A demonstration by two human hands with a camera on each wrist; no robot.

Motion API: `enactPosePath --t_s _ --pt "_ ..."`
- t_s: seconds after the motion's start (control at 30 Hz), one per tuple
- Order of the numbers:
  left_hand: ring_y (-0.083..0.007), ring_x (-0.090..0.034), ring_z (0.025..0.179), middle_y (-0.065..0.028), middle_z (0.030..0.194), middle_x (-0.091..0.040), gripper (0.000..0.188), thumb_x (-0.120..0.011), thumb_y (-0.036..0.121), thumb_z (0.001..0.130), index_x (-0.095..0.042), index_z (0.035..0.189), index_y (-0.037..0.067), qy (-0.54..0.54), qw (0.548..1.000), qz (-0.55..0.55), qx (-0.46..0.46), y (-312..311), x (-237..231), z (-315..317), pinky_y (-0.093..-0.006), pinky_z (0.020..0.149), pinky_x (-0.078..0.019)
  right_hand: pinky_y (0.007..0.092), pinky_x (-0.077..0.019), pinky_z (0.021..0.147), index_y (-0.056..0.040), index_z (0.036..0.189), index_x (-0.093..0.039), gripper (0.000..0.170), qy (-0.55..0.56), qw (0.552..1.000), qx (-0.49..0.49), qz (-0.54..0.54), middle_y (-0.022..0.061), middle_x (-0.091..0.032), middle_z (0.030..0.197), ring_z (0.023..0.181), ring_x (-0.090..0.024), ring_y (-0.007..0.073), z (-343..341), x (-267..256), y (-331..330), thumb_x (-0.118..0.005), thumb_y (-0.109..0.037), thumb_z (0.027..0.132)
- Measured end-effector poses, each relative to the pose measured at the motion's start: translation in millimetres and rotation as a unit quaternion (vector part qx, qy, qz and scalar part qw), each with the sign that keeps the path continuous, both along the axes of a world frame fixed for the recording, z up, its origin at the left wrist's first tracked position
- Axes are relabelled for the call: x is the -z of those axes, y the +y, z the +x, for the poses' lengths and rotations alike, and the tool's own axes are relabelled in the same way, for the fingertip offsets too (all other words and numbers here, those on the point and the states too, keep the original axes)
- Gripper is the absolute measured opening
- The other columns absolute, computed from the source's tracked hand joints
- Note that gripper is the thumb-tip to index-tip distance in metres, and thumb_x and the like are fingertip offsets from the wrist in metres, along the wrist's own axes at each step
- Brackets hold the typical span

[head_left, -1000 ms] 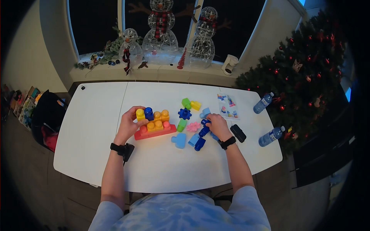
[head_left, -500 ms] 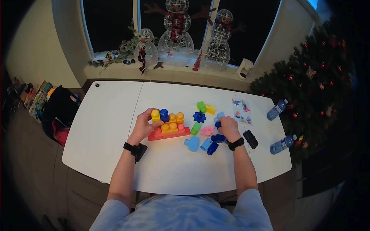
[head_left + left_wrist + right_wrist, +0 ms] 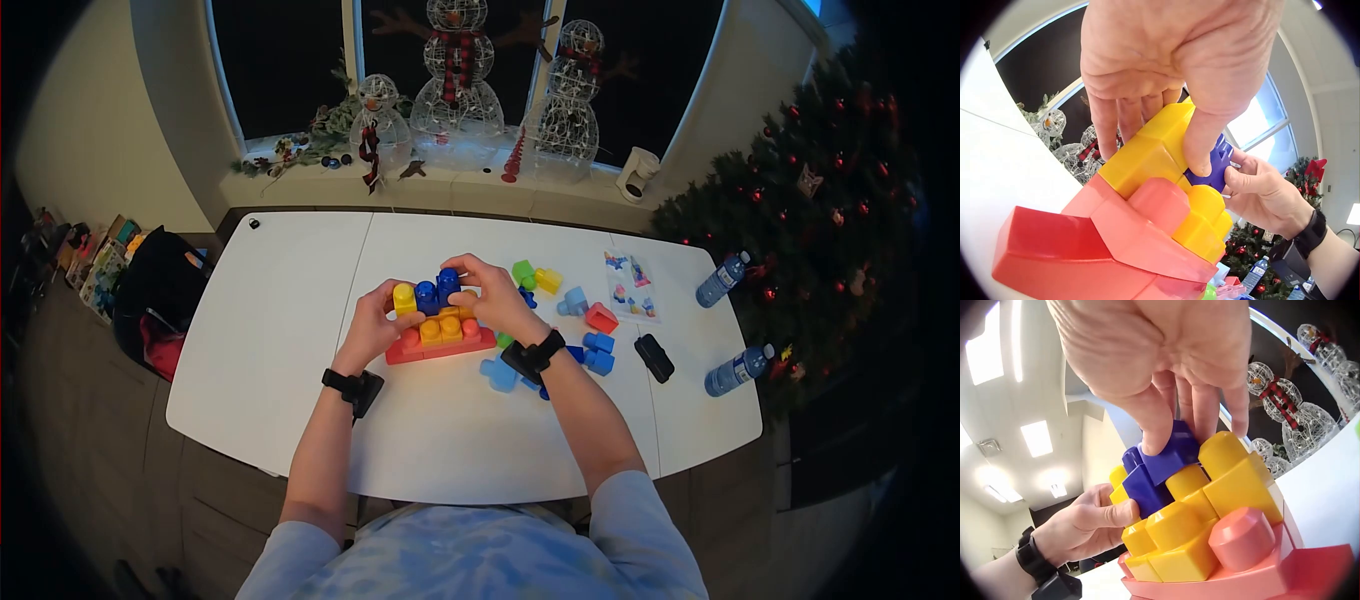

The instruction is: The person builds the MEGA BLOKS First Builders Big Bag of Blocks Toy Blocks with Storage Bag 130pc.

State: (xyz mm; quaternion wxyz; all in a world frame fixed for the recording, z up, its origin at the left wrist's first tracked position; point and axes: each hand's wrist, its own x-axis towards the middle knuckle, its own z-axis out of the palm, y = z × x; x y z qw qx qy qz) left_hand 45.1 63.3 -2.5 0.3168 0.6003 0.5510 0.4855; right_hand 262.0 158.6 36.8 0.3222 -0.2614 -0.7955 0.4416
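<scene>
A toy-block structure stands on the table, with a red base (image 3: 440, 350) and yellow blocks (image 3: 1191, 553) stacked above it. My left hand (image 3: 378, 320) grips its left end, thumb in front and fingers behind the tall yellow block (image 3: 1147, 153). Beside that block is a dark blue block (image 3: 1145, 490), close to the left thumb. My right hand (image 3: 497, 300) pinches a second dark blue block (image 3: 1179, 450) on top of the yellow row, right next to the first one. Its underside is hidden in the right wrist view.
Right of the structure lie loose blocks, among them a red one (image 3: 601, 318), a light blue one (image 3: 573, 301) and a green one (image 3: 523, 273). A picture sheet (image 3: 631, 285), a black case (image 3: 654, 358) and two water bottles (image 3: 738, 371) sit farther right.
My right hand has moved left from the loose blocks to the structure, carrying a dark blue block. A red block shows where that hand was. My left hand keeps its hold.
</scene>
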Motion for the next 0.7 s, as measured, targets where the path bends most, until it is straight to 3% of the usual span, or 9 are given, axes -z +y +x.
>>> enactPosePath --t_s 0.07,0.2,0.27,0.37,0.5,0.7 --pt "-0.0151 -0.069 0.105 -0.0053 0.108 -0.071 0.040 -0.083 0.003 0.087 -0.063 0.122 0.000 0.002 1.000 0.000 0.001 0 -1 1 -0.0321 0.098 -0.0554 0.0346 -0.0572 0.098 -0.0015 0.126 -0.059 0.042 -0.020 1.000 -0.012 -0.008 0.0114 -0.069 0.120 0.115 -0.071 0.0254 1 1 1 -0.070 0.010 0.087" --pt "-0.0156 -0.069 0.103 -0.0054 0.108 -0.071 0.040 -0.083 0.002 0.087 -0.063 0.122 0.000 0.010 1.000 0.000 -0.004 0 -1 2 -0.0329 0.098 -0.0560 0.0345 -0.0573 0.098 -0.0015 0.125 -0.059 0.042 -0.033 0.999 -0.006 -0.007 0.0120 -0.070 0.120 0.115 -0.071 0.0255 0 10 -2 -0.072 0.010 0.087" --pt "-0.0156 -0.070 0.103 -0.0055 0.108 -0.071 0.041 -0.083 0.002 0.087 -0.063 0.122 0.000 0.012 1.000 0.002 -0.005 0 0 2 -0.0331 0.098 -0.0562 0.0389 -0.0574 0.095 -0.0019 0.120 -0.058 0.040 -0.016 1.000 0.002 0.009 0.0158 -0.071 0.114 0.108 -0.072 0.0316 -1 12 -4 -0.073 0.009 0.084" --pt "-0.0157 -0.069 0.103 -0.0058 0.109 -0.071 0.041 -0.082 0.001 0.087 -0.063 0.122 0.000 0.007 1.000 0.000 -0.002 0 -2 2 -0.0335 0.099 -0.0560 0.0376 -0.0574 0.098 -0.0016 0.121 -0.058 0.040 -0.061 0.997 0.013 0.042 0.0141 -0.072 0.116 0.113 -0.071 0.0286 -1 9 -4 -0.074 0.009 0.086" --pt "-0.0159 -0.069 0.105 -0.0061 0.110 -0.071 0.040 -0.082 0.001 0.087 -0.062 0.121 0.000 0.000 1.000 -0.010 -0.001 0 -3 3 -0.0333 0.100 -0.0551 0.0384 -0.0569 0.098 -0.0024 0.122 -0.057 0.042 -0.058 0.997 0.011 0.051 0.0148 -0.072 0.114 0.113 -0.071 0.0306 -1 10 -4 -0.075 0.009 0.085" --pt "-0.0164 -0.069 0.106 -0.0063 0.110 -0.071 0.040 -0.083 0.002 0.086 -0.063 0.121 0.000 0.020 1.000 -0.014 -0.002 0 -5 2 -0.0333 0.101 -0.0543 0.0407 -0.0561 0.096 -0.0060 0.129 -0.057 0.046 -0.101 0.992 0.010 0.078 0.0167 -0.073 0.122 0.115 -0.070 0.0324 10 -3 -1 -0.078 -0.005 0.088"
